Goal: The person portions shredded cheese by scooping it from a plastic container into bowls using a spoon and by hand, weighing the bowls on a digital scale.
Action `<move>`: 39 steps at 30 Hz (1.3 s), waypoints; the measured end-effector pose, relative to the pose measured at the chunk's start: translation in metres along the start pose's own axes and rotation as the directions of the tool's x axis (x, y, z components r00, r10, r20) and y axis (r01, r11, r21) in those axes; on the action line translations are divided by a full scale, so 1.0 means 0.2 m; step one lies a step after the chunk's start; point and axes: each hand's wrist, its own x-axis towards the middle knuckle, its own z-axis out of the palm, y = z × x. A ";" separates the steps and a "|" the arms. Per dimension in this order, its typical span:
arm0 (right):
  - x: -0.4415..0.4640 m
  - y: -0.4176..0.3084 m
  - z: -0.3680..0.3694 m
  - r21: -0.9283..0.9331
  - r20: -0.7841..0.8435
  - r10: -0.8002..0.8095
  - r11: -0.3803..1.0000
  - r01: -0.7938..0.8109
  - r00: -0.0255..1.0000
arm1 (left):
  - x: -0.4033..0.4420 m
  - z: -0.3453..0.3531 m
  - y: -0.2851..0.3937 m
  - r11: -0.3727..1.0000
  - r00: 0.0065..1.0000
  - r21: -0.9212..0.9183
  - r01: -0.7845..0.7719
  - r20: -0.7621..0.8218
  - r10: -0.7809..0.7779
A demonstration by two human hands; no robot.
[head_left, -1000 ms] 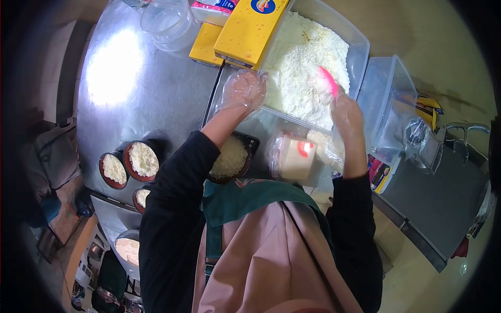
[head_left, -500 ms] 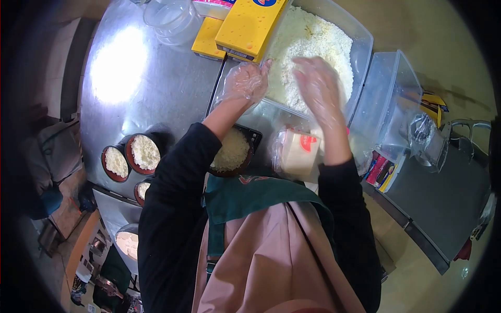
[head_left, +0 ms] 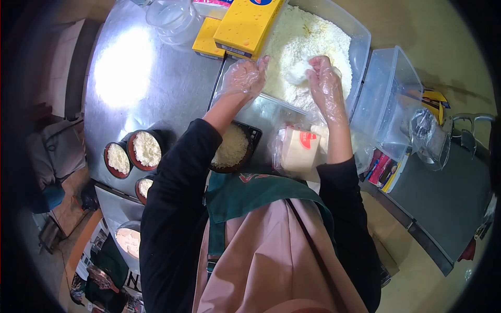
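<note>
A clear tub [head_left: 360, 47] holds a heap of white crumbly shreds [head_left: 318, 36]. At its near left corner, my left hand [head_left: 244, 78], in a clear plastic glove, has its fingers curled against the rim. My right hand [head_left: 326, 86], gloved too, is above the shreds with fingers pressed together; a blurred white patch beside the fingertips cannot be made out. Below the hands, a dark bowl of white shreds [head_left: 231, 148] sits on a black scale [head_left: 255, 136], partly under my left sleeve. A pale block in a wrapper [head_left: 300, 151] lies to its right.
Yellow boxes [head_left: 245, 26] stand beside the tub, with clear round containers [head_left: 172, 21] farther left. Filled dark cups [head_left: 146, 149] are at the left. An empty clear bin [head_left: 386, 94] stands right of the tub, near a dark grey surface [head_left: 433, 193].
The pink-handled tool that my right hand held is no longer visible in it. That hand has moved left over the shreds and its fingers have closed. My left hand stays by the rim.
</note>
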 end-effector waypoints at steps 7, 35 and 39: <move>0.04 0.14 -0.08 -0.186 -0.139 -0.196 0.968 0.168 0.971 | 0.03 0.01 0.01 0.999 0.999 -0.004 0.033 -0.018 -0.033; -0.55 0.13 -0.65 -0.267 -0.085 0.006 0.963 -0.028 0.996 | 0.05 0.06 -0.02 0.934 0.993 0.338 -0.120 0.042 0.112; -0.21 0.18 -0.38 -0.476 0.128 0.039 0.879 0.027 0.991 | 0.14 0.13 -0.12 0.987 0.998 0.149 -0.052 -0.025 0.057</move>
